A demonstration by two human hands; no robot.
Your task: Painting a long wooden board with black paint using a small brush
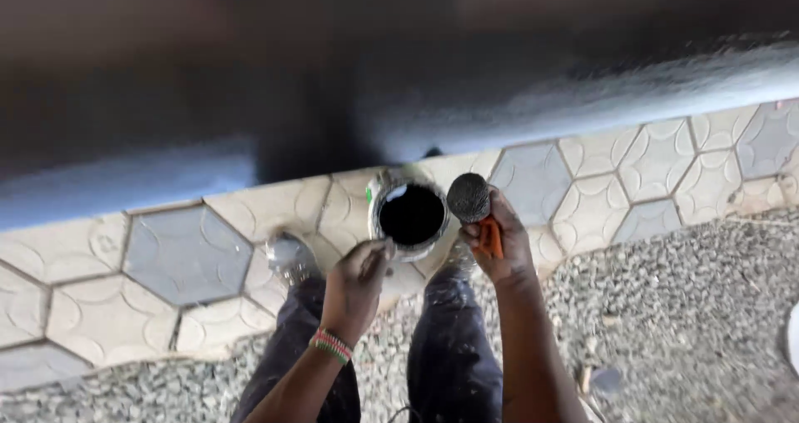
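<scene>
Below the head camera, a round paint can (410,215) is held above a paved strip, its metal rim smeared pale and its interior filled with glossy black liquid. The person's left hand (356,283) grips the can at its lower-left rim, fingers (372,253) curled shut around what appears to be a thin wire handle; the exact contact point is partly hidden by the knuckles. A beaded wristband (331,345) in red, green and white circles that wrist. The right hand (499,244) is closed firmly around an orange handle (493,237), which carries a short paint roller (468,197); the roller sleeve shows end-on as a dark, nappy, cylindrical pad loaded with black coating, positioned just beside the can's right rim. Whether the roller touches the rim cannot be determined. Under the hands, two legs in dark, paint-flecked trousers (449,340) end in grey, spattered shoes (289,257) that stand on the paving. The paving (187,252) consists of hexagonal moulded blocks, alternating grey and cream, each cream block embossed with curved petal lines. Toward the viewer the blocks give way to loose grey gravel (699,315) of small angular stones. Beyond the paving rises a wall (499,82), blurred, with a rough stippled texture coated black, a paler bluish-grey band showing along its lower left portion.
</scene>
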